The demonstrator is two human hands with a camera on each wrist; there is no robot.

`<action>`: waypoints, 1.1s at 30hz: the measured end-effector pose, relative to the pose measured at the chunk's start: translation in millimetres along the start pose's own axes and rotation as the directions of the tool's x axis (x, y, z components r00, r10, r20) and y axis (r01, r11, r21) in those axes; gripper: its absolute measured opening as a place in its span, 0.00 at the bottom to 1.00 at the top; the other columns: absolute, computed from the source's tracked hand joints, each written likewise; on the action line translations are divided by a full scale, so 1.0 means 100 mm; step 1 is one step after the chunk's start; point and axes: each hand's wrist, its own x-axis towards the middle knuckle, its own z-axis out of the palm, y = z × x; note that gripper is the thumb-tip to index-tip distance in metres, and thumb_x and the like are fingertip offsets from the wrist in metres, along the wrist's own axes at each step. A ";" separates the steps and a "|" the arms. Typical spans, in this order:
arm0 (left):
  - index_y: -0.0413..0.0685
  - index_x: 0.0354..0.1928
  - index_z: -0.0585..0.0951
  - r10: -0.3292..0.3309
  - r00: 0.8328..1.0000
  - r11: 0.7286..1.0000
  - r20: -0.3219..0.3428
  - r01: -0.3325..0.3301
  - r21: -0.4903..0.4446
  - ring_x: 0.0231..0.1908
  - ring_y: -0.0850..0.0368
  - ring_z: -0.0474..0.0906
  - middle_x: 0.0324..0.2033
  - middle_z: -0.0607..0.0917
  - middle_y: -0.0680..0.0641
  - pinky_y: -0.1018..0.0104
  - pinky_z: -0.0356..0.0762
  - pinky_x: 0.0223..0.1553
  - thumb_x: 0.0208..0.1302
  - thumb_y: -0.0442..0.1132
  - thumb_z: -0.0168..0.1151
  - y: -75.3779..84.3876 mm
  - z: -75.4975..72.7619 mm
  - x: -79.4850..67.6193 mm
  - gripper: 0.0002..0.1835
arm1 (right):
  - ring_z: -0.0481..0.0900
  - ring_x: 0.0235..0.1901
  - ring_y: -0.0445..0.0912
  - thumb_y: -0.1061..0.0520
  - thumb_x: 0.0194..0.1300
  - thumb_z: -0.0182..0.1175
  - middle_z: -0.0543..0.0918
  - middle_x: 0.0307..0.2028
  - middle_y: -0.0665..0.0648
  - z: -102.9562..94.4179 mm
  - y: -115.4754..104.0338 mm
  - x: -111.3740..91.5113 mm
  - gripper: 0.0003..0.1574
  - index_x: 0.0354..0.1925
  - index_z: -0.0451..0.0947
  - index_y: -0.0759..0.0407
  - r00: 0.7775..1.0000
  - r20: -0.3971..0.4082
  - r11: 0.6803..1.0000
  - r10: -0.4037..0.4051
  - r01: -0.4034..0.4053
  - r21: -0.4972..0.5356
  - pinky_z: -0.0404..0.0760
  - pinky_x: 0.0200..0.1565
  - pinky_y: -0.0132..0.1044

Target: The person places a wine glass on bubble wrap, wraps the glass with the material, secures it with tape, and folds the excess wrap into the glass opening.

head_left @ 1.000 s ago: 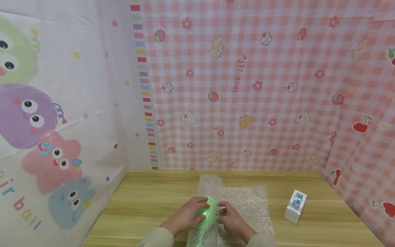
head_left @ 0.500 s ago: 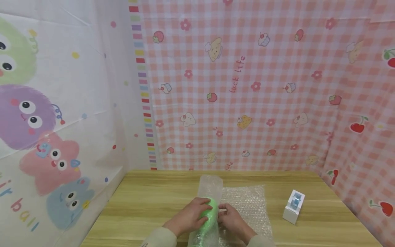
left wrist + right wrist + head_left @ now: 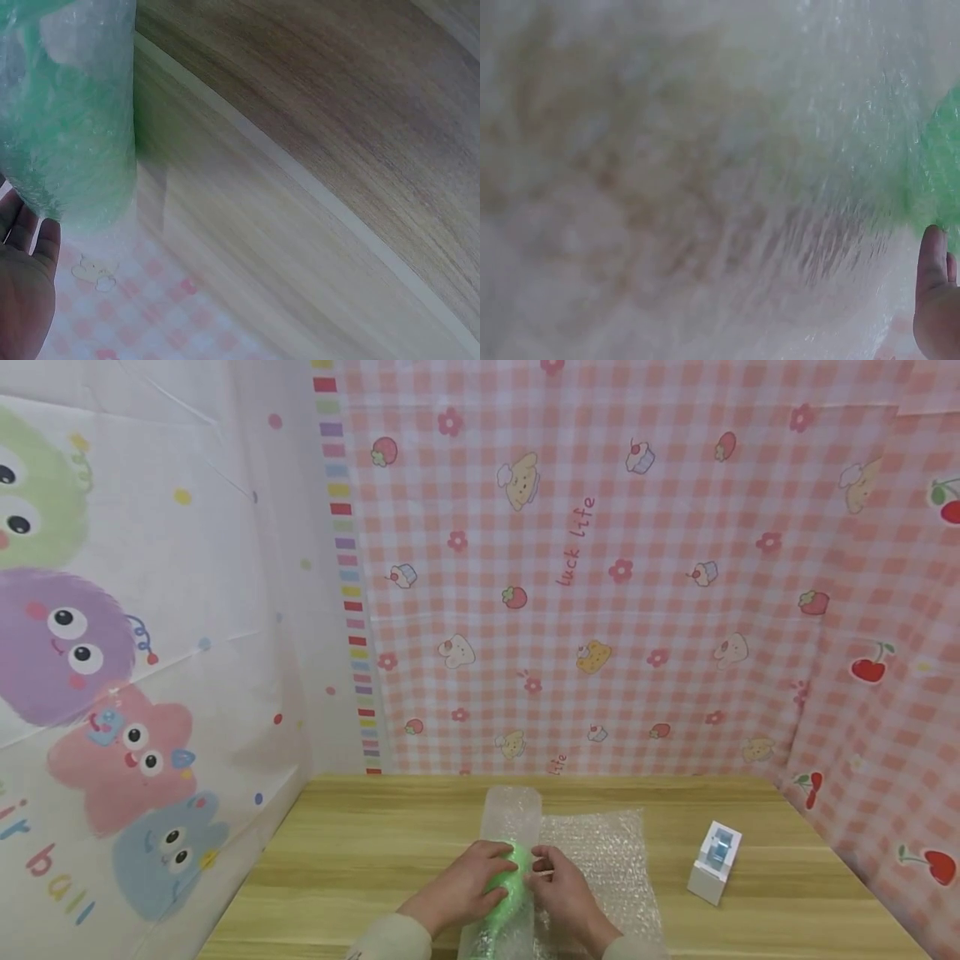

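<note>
A rounded green object (image 3: 513, 893) lies inside a roll of clear bubble wrap (image 3: 513, 814) at the front middle of the table; its kind cannot be told through the wrap. My left hand (image 3: 467, 883) holds the roll from the left, fingers curved over its top. At the roll's right side, my right hand (image 3: 564, 893) has its fingers bent, with thumb and forefinger pinching at the wrap's edge. In the left wrist view the green object (image 3: 79, 150) shows through the plastic above my fingertips. The right wrist view catches my right hand (image 3: 934, 300) touching the wrapped green part (image 3: 941, 165).
Flat bubble wrap (image 3: 611, 868) spreads rightward from the roll over the wooden table (image 3: 360, 843). Farther right stands a white tape dispenser (image 3: 715, 862) with blue tape. Printed cloths (image 3: 600, 610) hang behind and at both sides.
My left hand has shifted slightly right with the roll, and its thumb and fingers lie closer together. The right hand has stayed at the roll's right side, its fingers shifting slightly. The view has moved a little.
</note>
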 end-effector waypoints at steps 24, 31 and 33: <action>0.47 0.55 0.84 -0.024 0.998 0.999 0.054 0.026 -0.033 0.66 0.50 0.64 0.64 0.72 0.45 0.57 0.67 0.66 0.64 0.35 0.62 0.01 0.00 0.05 0.17 | 0.83 0.41 0.54 0.62 0.62 0.63 0.80 0.46 0.64 -0.09 0.04 -0.09 0.15 0.46 0.74 0.63 0.984 0.067 0.986 -0.165 0.166 -0.017 0.84 0.36 0.41; 0.48 0.57 0.82 -0.004 0.999 1.000 0.036 0.004 -0.021 0.63 0.50 0.66 0.61 0.74 0.45 0.59 0.69 0.65 0.65 0.37 0.65 0.02 0.02 0.07 0.18 | 0.83 0.42 0.55 0.62 0.63 0.64 0.80 0.46 0.64 -0.13 0.07 -0.12 0.14 0.47 0.75 0.65 0.982 0.068 0.983 -0.177 0.180 -0.038 0.84 0.38 0.45; 0.47 0.56 0.81 -0.015 0.999 0.999 0.034 0.016 -0.043 0.64 0.51 0.67 0.61 0.75 0.46 0.60 0.68 0.65 0.65 0.38 0.66 0.02 0.01 0.07 0.18 | 0.82 0.42 0.54 0.63 0.62 0.65 0.80 0.46 0.64 -0.14 0.07 -0.12 0.15 0.47 0.75 0.66 0.976 0.055 0.975 -0.209 0.213 -0.061 0.84 0.40 0.46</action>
